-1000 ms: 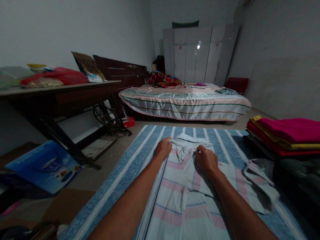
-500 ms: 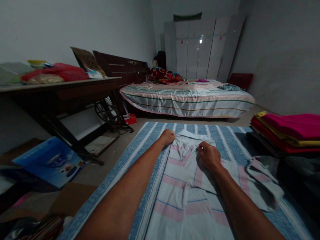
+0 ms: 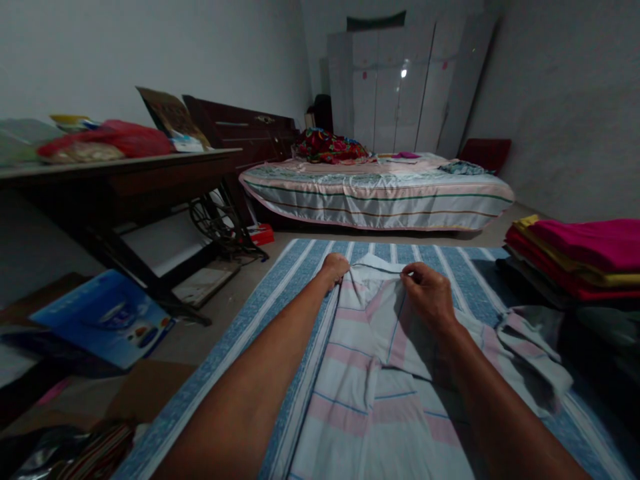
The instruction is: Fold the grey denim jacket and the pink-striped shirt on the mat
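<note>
A white shirt with pink and blue stripes (image 3: 350, 393) lies spread on a blue-and-white striped cloth (image 3: 260, 320), its collar at the far end. My left hand (image 3: 335, 268) is closed on the left side of the collar. My right hand (image 3: 427, 290) pinches the collar's right side, fingers pressed together. Between the two hands the collar edge runs fairly straight. One sleeve stretches out to the right, past my right forearm. Below the collar some wrinkles show in the fabric.
Folded pink, yellow and red cloths (image 3: 585, 257) are stacked at the right. To the left stand a sewing-machine table (image 3: 200, 160) and a blue box (image 3: 105, 320) on the floor. A bed (image 3: 380, 200) and a pale wardrobe (image 3: 390, 100) are farther back.
My right hand has moved up and slightly right to the collar edge. The bunched fabric near the collar is flatter. My left hand stays at the collar's left side.
</note>
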Action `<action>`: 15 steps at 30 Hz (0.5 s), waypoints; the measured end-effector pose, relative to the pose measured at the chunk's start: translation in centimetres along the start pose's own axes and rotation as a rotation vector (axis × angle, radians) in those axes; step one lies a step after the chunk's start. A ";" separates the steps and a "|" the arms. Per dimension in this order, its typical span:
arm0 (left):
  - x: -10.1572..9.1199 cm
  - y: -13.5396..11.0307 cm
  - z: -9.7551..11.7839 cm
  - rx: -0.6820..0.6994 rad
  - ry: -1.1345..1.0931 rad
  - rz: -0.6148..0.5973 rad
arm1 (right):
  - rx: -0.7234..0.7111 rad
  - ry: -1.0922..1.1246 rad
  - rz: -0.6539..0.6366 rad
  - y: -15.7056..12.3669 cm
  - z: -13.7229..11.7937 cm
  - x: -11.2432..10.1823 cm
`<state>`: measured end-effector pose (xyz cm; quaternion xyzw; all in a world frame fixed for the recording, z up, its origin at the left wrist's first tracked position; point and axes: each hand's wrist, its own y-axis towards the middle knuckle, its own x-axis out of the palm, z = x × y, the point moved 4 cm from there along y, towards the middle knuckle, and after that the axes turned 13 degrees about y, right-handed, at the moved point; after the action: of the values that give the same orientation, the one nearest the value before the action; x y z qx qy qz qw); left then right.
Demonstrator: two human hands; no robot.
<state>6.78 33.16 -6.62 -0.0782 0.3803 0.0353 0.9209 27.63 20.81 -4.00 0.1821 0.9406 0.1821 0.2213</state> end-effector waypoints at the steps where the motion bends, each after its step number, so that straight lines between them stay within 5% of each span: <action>1: 0.0 -0.1 -0.2 -0.003 -0.030 0.010 | -0.015 0.024 -0.004 0.1 0.0 -0.2; 8: 0.1 -0.6 -0.3 -0.023 -0.213 -0.008 | 0.130 -0.045 -0.094 0.6 3.1 -0.1; 15: -0.1 -1.3 -0.3 -0.066 -0.323 -0.079 | 0.392 0.439 -0.322 0.1 2.3 0.0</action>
<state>6.66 31.82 -6.64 -0.1165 0.2225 0.0236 0.9677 28.73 21.53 -5.86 0.0265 0.9996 -0.0049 0.0003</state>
